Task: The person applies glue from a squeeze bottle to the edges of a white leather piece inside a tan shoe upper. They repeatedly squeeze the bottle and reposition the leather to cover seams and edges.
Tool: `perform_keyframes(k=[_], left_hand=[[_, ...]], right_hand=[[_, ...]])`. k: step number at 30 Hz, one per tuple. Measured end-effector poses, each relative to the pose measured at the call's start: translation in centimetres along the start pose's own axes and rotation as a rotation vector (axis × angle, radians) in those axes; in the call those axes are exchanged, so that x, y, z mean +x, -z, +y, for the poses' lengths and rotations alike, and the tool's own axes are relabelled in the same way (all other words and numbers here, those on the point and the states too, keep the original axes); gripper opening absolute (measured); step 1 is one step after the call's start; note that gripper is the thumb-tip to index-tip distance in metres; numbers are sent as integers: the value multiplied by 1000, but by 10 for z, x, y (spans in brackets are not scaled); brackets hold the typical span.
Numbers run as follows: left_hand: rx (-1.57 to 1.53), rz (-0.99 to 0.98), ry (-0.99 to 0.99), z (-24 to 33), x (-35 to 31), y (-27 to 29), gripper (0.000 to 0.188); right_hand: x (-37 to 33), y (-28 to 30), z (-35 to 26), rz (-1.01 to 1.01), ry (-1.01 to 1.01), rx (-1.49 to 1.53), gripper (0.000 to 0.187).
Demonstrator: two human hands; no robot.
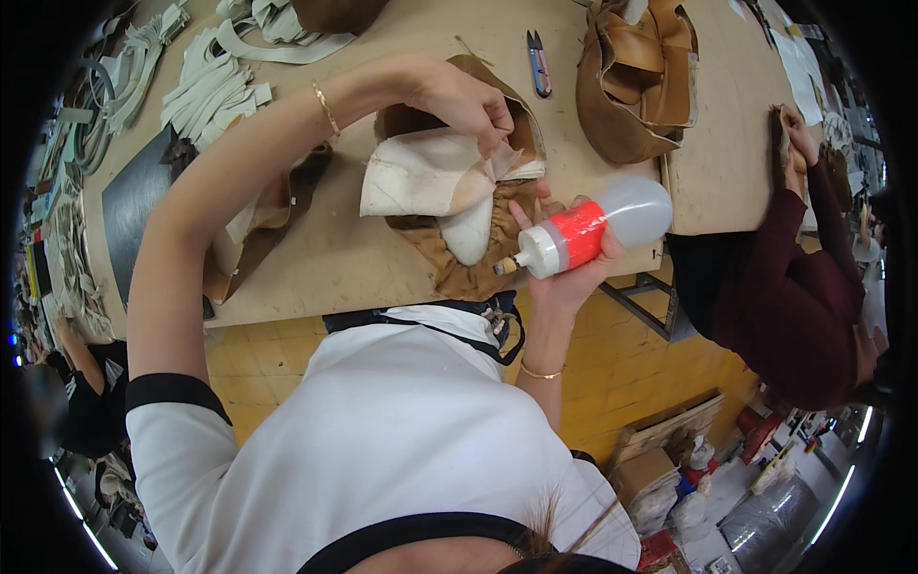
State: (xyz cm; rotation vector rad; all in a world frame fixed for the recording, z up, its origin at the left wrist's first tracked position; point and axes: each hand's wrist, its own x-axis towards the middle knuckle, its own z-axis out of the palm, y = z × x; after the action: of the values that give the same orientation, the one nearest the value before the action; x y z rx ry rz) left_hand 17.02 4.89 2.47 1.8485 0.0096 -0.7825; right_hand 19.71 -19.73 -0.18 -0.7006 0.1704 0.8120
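Note:
A brown leather bag (442, 266) with gathered, wrinkled leather lies at the near side of the table in front of me. Over its opening is a folded-back off-white lining piece (421, 177), and a white pad (469, 234) shows below it. My left hand (467, 103) reaches across from the left, its fingers closed on the lining's thin edge at the bag's far right side. In my right hand (566, 282) is a translucent squeeze bottle (636, 212) with a red band and white cap. Its brownish nozzle tip points left, just above the gathered leather. What the bottle contains cannot be made out.
Thread snips (538, 65) lie beyond the bag. Another brown leather bag (631, 86) stands at the back right. Pale strips (212, 91), a black board (139, 210) and a brown piece (277, 215) lie left. At right a person in maroon (798, 287) works.

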Motion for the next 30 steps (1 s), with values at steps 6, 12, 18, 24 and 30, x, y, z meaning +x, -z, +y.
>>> perform_keyframes(k=[6,12,18,24,30], left_hand=[[-207,-34,29,-5,-4,3,20],[-233,-62,-50,-8,-1,2,18],[-182,-37,-4,-5,-5,2,17],[-173,-12,-24,-3,-7,0,15],[-134,-11,-14,-7,-6,0,13]], right_hand=[[16,-20,-9,266,525,-519,41],[33,-32,1,155,772,-815,44],[37,-30,24,143,937,-887,36],[33,-29,20,203,932,-857,33],[36,-34,25,185,982,-827,34]])
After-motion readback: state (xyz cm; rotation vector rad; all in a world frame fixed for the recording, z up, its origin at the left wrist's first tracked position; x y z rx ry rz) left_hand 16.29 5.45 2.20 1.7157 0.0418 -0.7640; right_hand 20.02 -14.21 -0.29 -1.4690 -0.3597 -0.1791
